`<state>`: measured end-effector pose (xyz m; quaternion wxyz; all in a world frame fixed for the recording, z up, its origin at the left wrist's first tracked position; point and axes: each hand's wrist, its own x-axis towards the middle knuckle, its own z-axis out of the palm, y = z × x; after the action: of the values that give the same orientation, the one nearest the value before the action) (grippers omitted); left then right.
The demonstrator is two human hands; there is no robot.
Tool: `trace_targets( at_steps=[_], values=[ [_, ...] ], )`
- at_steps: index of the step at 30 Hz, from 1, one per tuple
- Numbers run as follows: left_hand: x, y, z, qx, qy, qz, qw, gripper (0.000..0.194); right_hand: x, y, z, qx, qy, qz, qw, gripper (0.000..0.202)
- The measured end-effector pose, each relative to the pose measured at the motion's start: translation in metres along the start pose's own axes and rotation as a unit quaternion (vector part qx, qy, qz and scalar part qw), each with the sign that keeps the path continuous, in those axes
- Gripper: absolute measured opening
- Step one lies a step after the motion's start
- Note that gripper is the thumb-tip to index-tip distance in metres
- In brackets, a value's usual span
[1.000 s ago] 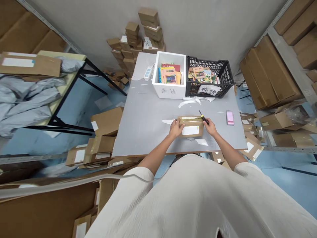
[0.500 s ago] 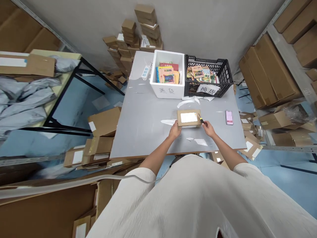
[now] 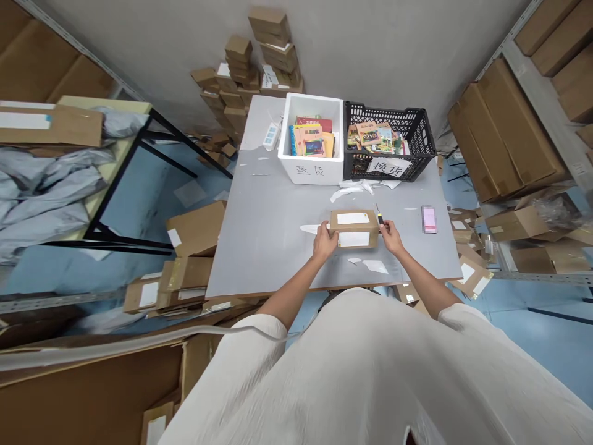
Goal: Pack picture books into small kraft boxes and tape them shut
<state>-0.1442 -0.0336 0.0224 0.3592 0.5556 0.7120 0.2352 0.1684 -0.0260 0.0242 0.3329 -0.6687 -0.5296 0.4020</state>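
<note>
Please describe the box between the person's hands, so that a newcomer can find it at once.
On the grey table, look nearer than the white bin and black crate. There, a small brown box is between the left hand and the right hand, which holds a knife. Only this brown box is between hands; two of its faces show white labels.

Two hands (image 3: 325, 241), one knife (image 3: 380, 219), one phone (image 3: 429, 219), one crate (image 3: 356, 163).

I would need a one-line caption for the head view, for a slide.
At a grey table, the left hand holds a labelled carton; the right hand holds a cutter beside it.
</note>
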Motion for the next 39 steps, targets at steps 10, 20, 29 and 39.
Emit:
trace_targets(
  at_steps=[10,20,29,39],
  values=[
    [0.01,-0.003,0.004,-0.037,-0.002,0.032,0.999,0.059,0.009,-0.008,0.003,0.012,-0.008,0.013,1.0,0.054],
    [0.014,-0.017,0.008,0.018,0.019,0.044,0.999,0.051,0.004,-0.05,-0.013,-0.103,-0.026,-0.053,0.993,0.066],
    [-0.004,-0.011,0.004,0.167,0.017,0.207,0.964,0.028,0.004,-0.103,-0.002,-0.255,-0.193,-0.067,0.945,0.043],
    [-0.029,-0.015,0.004,0.213,0.002,0.265,0.94,0.045,0.015,-0.142,0.024,-0.469,-0.284,-0.173,0.818,0.044]
  ],
)
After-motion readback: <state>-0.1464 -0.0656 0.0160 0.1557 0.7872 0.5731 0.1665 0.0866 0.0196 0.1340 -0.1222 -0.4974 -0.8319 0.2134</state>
